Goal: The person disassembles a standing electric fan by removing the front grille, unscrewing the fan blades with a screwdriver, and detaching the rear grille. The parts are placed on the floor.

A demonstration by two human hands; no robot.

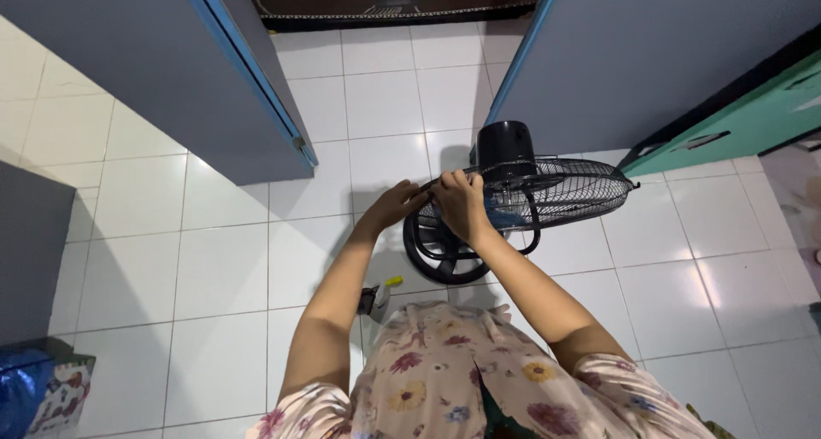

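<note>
At centre frame, the black fan (522,195) is gripped at its wire cage rim by the right hand (460,201), fingers curled shut. The rim is also pinched by the left hand (400,201), just beside it. A small yellow-capped bottle (379,297) is seen on the tiled floor (214,259) below.

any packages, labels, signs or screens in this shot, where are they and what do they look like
Blue plastic bag: bottom left corner on the white tiled floor, crumpled, glossy.
Patterned printed package: right beside the blue bag, pale with red and green motifs.
No signs or screens show; no label can be made out on the black wire-cage fan that both hands grip.
</note>
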